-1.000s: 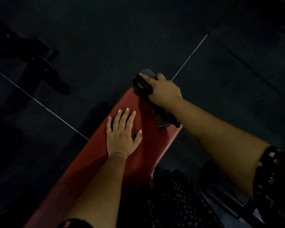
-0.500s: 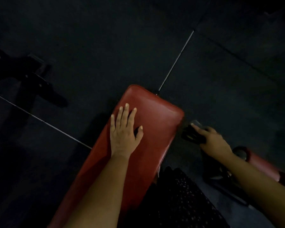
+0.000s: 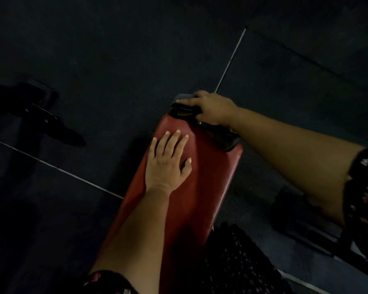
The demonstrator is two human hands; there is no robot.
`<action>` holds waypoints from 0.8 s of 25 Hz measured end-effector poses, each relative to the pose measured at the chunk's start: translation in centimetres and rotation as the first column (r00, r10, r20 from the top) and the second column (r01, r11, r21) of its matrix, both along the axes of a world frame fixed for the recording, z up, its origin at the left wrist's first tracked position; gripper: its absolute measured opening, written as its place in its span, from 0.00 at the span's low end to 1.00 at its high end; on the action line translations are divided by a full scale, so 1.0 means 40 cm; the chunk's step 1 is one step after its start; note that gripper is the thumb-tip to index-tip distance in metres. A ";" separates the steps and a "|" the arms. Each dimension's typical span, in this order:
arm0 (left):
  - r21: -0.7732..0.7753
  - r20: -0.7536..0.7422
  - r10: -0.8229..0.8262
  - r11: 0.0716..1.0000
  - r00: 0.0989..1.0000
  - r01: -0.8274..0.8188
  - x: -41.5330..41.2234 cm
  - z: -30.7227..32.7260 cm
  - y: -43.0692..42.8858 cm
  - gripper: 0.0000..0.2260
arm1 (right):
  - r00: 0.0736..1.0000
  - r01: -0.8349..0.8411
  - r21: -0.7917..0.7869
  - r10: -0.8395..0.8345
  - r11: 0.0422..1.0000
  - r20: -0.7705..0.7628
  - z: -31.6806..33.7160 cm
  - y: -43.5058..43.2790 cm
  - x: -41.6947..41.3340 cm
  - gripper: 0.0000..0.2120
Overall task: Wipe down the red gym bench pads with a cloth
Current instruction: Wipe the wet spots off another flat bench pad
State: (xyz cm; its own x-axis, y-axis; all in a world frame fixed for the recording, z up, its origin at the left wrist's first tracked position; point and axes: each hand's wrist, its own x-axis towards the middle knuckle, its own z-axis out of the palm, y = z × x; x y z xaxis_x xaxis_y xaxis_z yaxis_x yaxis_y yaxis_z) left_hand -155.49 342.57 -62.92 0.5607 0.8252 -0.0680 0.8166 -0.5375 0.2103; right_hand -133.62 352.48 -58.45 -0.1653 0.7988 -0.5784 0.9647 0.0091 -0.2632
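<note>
Floor matting (image 3: 115, 60) is left open around the far end of the red bench pad (image 3: 200, 198); a black machine foot (image 3: 51, 122) is set well apart at left. The dark cloth (image 3: 184, 110) is gripped by the right hand (image 3: 214, 109) over the far edge. The left hand (image 3: 168, 164) is laid flat, fingers spread, just behind it.

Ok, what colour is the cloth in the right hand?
The cloth is black or charcoal with a yellowish patch in its folds; best in the head view.
</note>
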 end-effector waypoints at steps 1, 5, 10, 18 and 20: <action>0.002 0.004 0.001 1.000 1.000 -0.001 0.000 -0.001 0.000 0.28 | 1.000 -0.021 0.020 0.021 1.000 0.003 0.000 0.009 -0.016 0.32; -0.011 0.019 -0.001 1.000 1.000 0.001 -0.002 0.006 0.001 0.28 | 0.998 -0.069 0.027 0.069 0.997 -0.002 0.007 -0.029 0.008 0.31; -0.039 0.001 0.017 0.999 1.000 -0.017 0.002 0.007 0.004 0.28 | 0.998 -0.007 -0.111 0.014 0.994 0.064 0.024 -0.203 0.160 0.34; -0.026 0.005 0.025 0.999 1.000 -0.025 0.009 0.014 0.001 0.28 | 0.986 -0.145 0.088 0.136 0.986 0.093 0.051 -0.070 0.012 0.28; -0.046 -0.014 0.020 0.999 1.000 -0.020 0.007 0.015 0.003 0.28 | 0.988 -0.133 0.075 0.126 0.988 0.093 0.059 -0.100 0.039 0.29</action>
